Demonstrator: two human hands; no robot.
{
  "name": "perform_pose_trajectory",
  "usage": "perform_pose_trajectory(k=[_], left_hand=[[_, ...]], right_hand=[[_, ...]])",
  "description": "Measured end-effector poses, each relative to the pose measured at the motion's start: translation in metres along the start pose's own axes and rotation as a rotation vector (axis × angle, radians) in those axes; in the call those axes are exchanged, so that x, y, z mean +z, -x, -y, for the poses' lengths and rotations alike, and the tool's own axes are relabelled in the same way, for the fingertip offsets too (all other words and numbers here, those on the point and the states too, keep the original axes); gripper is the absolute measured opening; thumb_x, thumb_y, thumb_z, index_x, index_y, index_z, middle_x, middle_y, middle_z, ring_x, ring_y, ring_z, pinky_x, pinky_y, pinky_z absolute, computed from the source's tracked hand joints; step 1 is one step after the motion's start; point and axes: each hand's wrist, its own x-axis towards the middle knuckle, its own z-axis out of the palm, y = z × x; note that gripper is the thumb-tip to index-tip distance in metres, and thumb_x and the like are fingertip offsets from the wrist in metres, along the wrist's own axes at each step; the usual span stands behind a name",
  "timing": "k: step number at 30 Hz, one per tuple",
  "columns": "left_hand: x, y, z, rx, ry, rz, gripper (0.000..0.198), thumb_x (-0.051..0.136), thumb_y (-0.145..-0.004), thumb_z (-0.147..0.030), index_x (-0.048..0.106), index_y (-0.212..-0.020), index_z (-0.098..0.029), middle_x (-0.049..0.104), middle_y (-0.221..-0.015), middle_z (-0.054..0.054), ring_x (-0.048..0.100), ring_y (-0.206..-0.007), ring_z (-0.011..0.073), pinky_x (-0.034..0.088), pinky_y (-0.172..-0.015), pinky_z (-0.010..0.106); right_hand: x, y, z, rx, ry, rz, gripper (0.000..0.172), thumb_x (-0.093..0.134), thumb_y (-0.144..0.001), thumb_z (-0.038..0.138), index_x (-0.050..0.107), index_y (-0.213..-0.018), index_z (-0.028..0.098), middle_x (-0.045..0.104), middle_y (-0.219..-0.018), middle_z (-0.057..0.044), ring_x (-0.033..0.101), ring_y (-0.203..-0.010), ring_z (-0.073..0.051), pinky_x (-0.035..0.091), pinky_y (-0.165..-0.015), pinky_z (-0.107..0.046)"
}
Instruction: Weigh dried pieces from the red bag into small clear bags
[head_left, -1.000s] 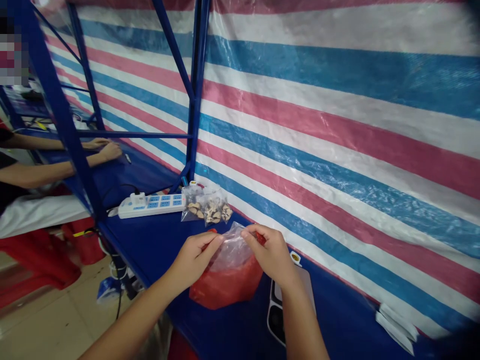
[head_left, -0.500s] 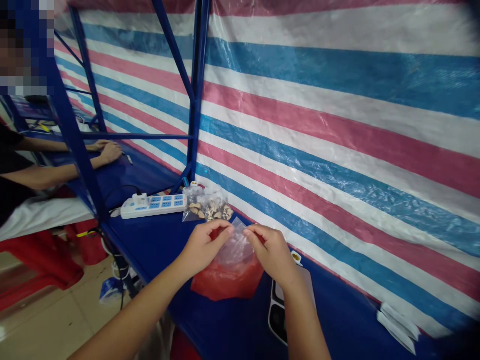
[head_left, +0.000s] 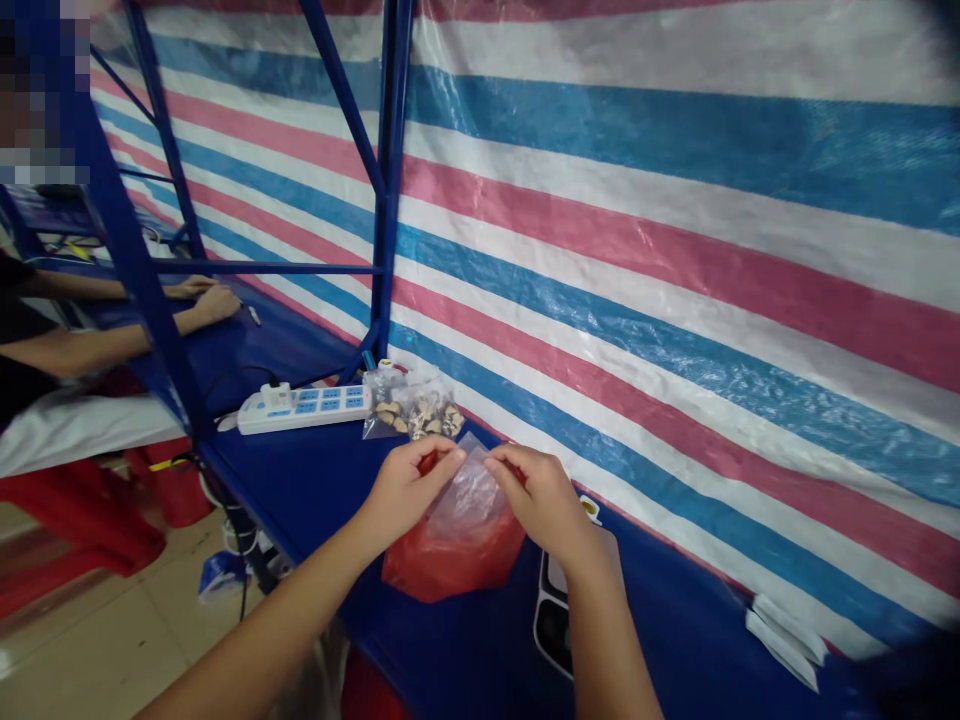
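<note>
A clear plastic bag [head_left: 469, 495] is stretched between my two hands above a red plastic bag [head_left: 454, 562] on the blue table. My left hand [head_left: 416, 485] pinches its upper left edge between thumb and fingers. At the upper right edge, my right hand [head_left: 536, 490] pinches it the same way. Behind my hands lie clear bags with light brown dried pieces [head_left: 431, 412]. A scale [head_left: 555, 610] sits on the table, partly hidden under my right forearm.
A white power strip [head_left: 304, 408] lies at the back left, beside a blue metal frame [head_left: 384, 220]. White folded packets [head_left: 787, 640] rest at the right. Another person's hands [head_left: 210, 300] rest on the table beyond the frame. A striped sheet [head_left: 637, 300] hangs behind.
The view has shifted slightly. The clear bag still hangs between my hands, its film a little flatter and more spread out. Both hands keep their pinch.
</note>
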Motion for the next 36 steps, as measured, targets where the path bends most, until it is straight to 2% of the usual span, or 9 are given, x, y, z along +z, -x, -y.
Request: perform_pose_trajectory(k=[7,10,13,17,22,26,31,33,36], left_hand=[[-0.004,-0.002,-0.003,0.021,-0.039,-0.012,0.035,0.064,-0.087,-0.053,0.066,-0.08,-0.018,0.056,-0.061,-0.003,0.051,-0.058,0.0112,0.043,-0.058,0.023],[-0.009,-0.005,-0.003,-0.007,0.0,-0.062,0.036,0.067,-0.085,-0.053,0.068,-0.094,-0.018,0.063,-0.069,-0.002,0.056,-0.061,0.0122,0.047,-0.062,0.024],[-0.016,-0.006,-0.004,0.01,-0.01,-0.114,0.038,0.071,-0.082,-0.051,0.069,-0.099,-0.018,0.07,-0.087,0.003,0.063,-0.076,0.0154,0.052,-0.077,0.027],[-0.025,-0.004,-0.004,0.051,-0.012,-0.079,0.037,0.069,-0.084,-0.049,0.067,-0.106,-0.018,0.071,-0.098,0.005,0.065,-0.088,0.0174,0.052,-0.085,0.03],[-0.03,0.005,0.0,0.037,0.028,-0.012,0.039,0.067,-0.087,-0.046,0.065,-0.114,-0.018,0.071,-0.101,0.006,0.066,-0.088,0.0174,0.052,-0.079,0.028],[-0.022,-0.004,0.007,0.058,0.051,0.004,0.038,0.068,-0.085,-0.041,0.066,-0.115,-0.017,0.072,-0.104,0.007,0.068,-0.094,0.0194,0.053,-0.088,0.031],[-0.013,-0.036,0.013,0.07,-0.005,0.02,0.043,0.067,-0.083,-0.041,0.064,-0.119,-0.019,0.072,-0.11,0.006,0.068,-0.092,0.019,0.054,-0.088,0.033],[-0.015,-0.042,0.012,0.051,-0.081,0.007,0.043,0.066,-0.083,-0.041,0.063,-0.119,-0.018,0.071,-0.106,0.004,0.067,-0.087,0.0174,0.054,-0.085,0.032],[-0.021,-0.036,0.008,0.061,-0.285,-0.041,0.043,0.062,-0.085,-0.038,0.06,-0.123,-0.018,0.069,-0.109,0.002,0.065,-0.086,0.0156,0.054,-0.085,0.033]], right_hand=[[-0.002,0.001,0.001,0.03,0.02,0.013,0.021,0.05,-0.102,0.027,0.066,-0.089,0.022,0.069,-0.083,0.001,0.062,-0.077,-0.017,0.04,-0.071,-0.027],[-0.004,0.003,-0.004,0.047,0.063,-0.081,0.02,0.051,-0.101,0.026,0.066,-0.088,0.022,0.067,-0.083,0.0,0.061,-0.08,-0.017,0.041,-0.075,-0.029],[-0.008,0.005,-0.013,0.094,0.132,-0.264,0.021,0.053,-0.099,0.031,0.069,-0.089,0.022,0.065,-0.088,-0.004,0.061,-0.091,-0.021,0.045,-0.085,-0.033],[-0.016,0.01,-0.017,0.13,0.022,-0.637,0.023,0.059,-0.095,0.04,0.071,-0.091,0.021,0.066,-0.102,-0.008,0.061,-0.102,-0.024,0.048,-0.091,-0.038],[-0.029,0.017,-0.009,0.21,-0.334,-1.067,0.026,0.061,-0.092,0.046,0.063,-0.087,0.021,0.065,-0.084,-0.003,0.062,-0.08,-0.017,0.052,-0.079,-0.031],[-0.039,0.035,-0.014,0.272,-0.624,-1.188,0.03,0.072,-0.08,0.047,0.056,-0.084,0.021,0.061,-0.083,0.001,0.062,-0.078,-0.016,0.055,-0.071,-0.029],[-0.064,0.109,-0.039,0.524,-0.483,-1.214,0.044,0.078,-0.069,0.055,0.058,-0.087,0.02,0.059,-0.075,0.004,0.058,-0.066,-0.013,0.053,-0.057,-0.025],[-0.074,0.158,-0.052,0.681,-0.336,-1.207,0.049,0.078,-0.066,0.06,0.062,-0.089,0.019,0.058,-0.072,0.005,0.055,-0.06,-0.012,0.052,-0.052,-0.024],[-0.081,0.245,-0.068,0.962,-0.074,-1.049,0.057,0.067,-0.068,0.07,0.064,-0.092,0.019,0.061,-0.07,0.002,0.055,-0.054,-0.015,0.049,-0.047,-0.027]])
